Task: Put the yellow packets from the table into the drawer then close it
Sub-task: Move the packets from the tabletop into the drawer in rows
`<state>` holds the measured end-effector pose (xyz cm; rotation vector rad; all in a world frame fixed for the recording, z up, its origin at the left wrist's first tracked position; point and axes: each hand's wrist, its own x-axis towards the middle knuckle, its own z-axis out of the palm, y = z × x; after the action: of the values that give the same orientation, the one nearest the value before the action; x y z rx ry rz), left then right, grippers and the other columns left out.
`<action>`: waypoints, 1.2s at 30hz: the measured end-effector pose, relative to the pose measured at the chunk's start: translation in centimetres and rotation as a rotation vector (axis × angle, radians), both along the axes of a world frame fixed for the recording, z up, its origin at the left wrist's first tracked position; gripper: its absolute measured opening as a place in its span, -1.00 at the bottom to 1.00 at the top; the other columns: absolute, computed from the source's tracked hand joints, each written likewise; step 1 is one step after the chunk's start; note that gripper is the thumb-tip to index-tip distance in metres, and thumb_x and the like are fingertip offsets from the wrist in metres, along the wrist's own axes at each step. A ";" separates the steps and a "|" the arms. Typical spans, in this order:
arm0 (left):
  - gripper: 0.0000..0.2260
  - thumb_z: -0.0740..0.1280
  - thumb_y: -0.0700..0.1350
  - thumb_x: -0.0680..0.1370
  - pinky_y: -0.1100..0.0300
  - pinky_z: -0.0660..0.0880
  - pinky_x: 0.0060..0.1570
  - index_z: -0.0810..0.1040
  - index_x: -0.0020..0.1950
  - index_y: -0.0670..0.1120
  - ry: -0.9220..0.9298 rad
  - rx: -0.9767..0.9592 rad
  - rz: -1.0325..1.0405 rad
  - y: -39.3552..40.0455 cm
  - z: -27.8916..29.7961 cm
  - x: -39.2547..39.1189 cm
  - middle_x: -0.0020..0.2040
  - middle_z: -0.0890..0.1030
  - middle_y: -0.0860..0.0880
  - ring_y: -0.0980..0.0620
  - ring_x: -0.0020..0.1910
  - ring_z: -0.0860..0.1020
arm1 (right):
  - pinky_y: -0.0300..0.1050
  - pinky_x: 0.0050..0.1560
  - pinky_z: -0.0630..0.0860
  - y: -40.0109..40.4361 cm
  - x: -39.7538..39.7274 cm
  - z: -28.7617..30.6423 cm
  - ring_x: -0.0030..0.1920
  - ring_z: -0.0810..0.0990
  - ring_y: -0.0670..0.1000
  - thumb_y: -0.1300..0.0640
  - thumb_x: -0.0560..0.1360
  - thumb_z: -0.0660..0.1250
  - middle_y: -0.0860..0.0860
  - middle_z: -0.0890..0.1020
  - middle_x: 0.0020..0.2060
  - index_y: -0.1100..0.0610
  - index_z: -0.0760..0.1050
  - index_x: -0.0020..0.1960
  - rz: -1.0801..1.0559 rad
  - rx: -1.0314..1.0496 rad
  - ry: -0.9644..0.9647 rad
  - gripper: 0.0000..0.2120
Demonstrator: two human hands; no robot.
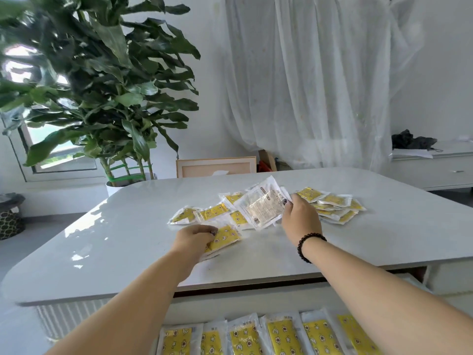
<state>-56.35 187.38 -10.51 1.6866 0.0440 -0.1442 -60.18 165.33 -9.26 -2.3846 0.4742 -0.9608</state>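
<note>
Right now we're gathering: left hand (194, 238) pinches a yellow packet (225, 238) on the table (128, 239), right hand (300, 216) grips a flipped packet (262, 204). Stack both w/ edges squared, then carry to the open drawer (271, 334) below.

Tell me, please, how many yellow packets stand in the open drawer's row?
6 show, side by side along the drawer front: first, second, third, fourth, fifth, sixth. More may be hidden under the arms.
</note>
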 end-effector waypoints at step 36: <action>-0.72 0.14 -0.15 0.66 0.31 0.41 -0.46 0.64 -0.01 -0.14 -0.109 -0.010 -0.264 4.0 3.8 -18.8 -0.17 0.72 -0.13 0.07 -0.42 0.56 | -0.28 -0.31 0.44 7.4 -18.9 3.9 -0.35 0.50 -0.13 0.04 0.23 0.61 -0.05 0.57 -0.37 0.18 0.63 -0.15 0.406 0.597 0.145 -0.69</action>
<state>-75.19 191.35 -6.72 1.6828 -0.2613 -0.2496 -79.07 172.75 -5.38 -1.9001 0.2606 -0.3912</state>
